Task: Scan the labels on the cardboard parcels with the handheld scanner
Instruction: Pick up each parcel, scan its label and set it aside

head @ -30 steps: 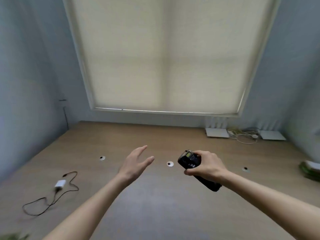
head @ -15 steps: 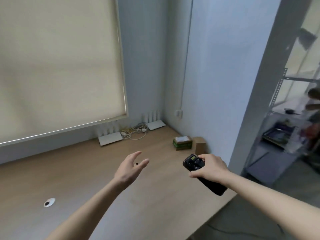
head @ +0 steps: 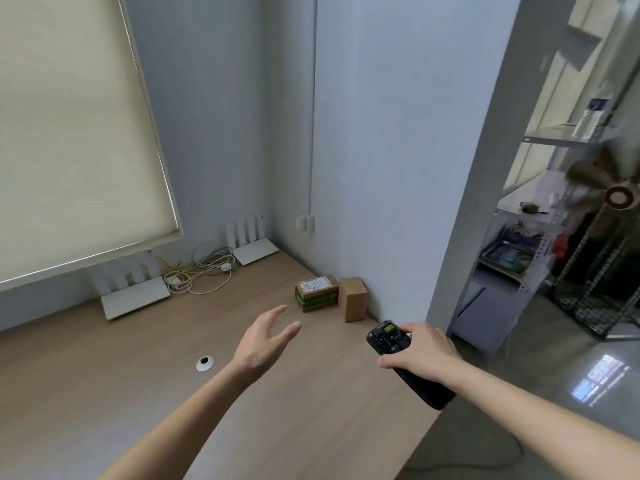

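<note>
Bare wooden surface [head: 104, 393] spreads lower left, its edge lower right, where the right hand [head: 424, 351] grips the black scanner [head: 389, 339]; left hand [head: 265, 337] hovers spread; brown parcels [head: 330, 294] sit mid-frame against the wall.

My right hand [head: 424, 353] covers the middle of the scanner [head: 398, 348]; its small screen is unreadable. Print on the label [head: 314, 283] atop the stacked parcel [head: 317, 293] is too small to read. Items on the shelving [head: 540, 244] at right are blurred; both forearms are cut off by the frame's bottom edge.
</note>
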Available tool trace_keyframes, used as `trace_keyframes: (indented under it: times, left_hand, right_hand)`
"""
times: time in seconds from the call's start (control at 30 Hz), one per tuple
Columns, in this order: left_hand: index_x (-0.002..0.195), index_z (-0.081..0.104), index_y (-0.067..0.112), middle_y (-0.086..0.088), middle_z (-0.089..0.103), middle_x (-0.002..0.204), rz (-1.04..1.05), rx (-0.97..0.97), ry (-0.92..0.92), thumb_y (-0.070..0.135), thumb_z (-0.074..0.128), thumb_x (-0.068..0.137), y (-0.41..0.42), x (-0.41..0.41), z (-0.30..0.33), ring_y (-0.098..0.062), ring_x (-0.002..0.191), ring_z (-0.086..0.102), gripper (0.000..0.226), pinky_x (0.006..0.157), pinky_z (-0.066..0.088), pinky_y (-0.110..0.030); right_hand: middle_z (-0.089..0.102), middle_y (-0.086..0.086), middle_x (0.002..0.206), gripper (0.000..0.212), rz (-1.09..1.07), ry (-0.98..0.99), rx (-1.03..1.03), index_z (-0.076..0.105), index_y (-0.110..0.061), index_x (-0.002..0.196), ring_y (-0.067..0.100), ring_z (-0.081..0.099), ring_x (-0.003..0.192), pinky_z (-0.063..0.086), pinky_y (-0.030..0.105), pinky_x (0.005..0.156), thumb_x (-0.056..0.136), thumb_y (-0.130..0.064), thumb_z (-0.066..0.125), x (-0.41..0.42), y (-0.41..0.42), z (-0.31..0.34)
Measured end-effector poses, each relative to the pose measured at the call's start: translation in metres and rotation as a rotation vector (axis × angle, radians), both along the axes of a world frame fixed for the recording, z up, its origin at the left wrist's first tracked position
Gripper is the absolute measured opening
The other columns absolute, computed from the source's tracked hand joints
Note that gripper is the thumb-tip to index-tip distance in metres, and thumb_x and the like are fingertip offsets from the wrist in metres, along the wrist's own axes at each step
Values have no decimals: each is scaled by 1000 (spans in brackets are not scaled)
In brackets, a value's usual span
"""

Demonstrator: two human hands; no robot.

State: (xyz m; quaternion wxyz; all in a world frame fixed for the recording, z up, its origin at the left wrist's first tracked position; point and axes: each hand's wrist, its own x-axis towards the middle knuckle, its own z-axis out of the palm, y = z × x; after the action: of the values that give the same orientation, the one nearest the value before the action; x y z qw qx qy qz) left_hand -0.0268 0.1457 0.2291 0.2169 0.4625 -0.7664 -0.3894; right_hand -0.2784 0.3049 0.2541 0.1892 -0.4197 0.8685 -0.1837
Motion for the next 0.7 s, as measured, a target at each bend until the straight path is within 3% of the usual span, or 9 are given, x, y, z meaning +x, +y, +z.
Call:
trace_keyframes:
  times: [0.2, 0.43, 0.7]
  left_hand:
    - [151, 43, 25, 3, 44, 155, -12, 29, -33, 53, 60, 94, -91, -46, -20, -16, 143, 39, 66, 119, 31, -38]
    - [152, 41, 23, 1, 48, 152, 42, 128, -48, 58, 59, 92, -172, -84, -56, -18, 140, 43, 71, 116, 36, -39]
    - [152, 40, 24, 1, 48, 151, 79, 213, -77, 59, 57, 93, -254, -124, -99, -19, 138, 45, 71, 112, 39, -36]
  right_hand:
    - [71, -6, 96, 54, 25, -47, 32, 68, -33, 101, 16, 67, 90, 58, 31, 74, 59, -62, 87, -42, -97, -11]
    - [71, -6, 104, 65, 29, -80, 92, 67, -35, 113, 19, 66, 97, 57, 32, 80, 57, -63, 87, -75, -181, -34]
    - [69, -5, 105, 60, 42, -96, 180, 65, -35, 109, 20, 64, 100, 57, 32, 82, 60, -60, 89, -119, -285, -65]
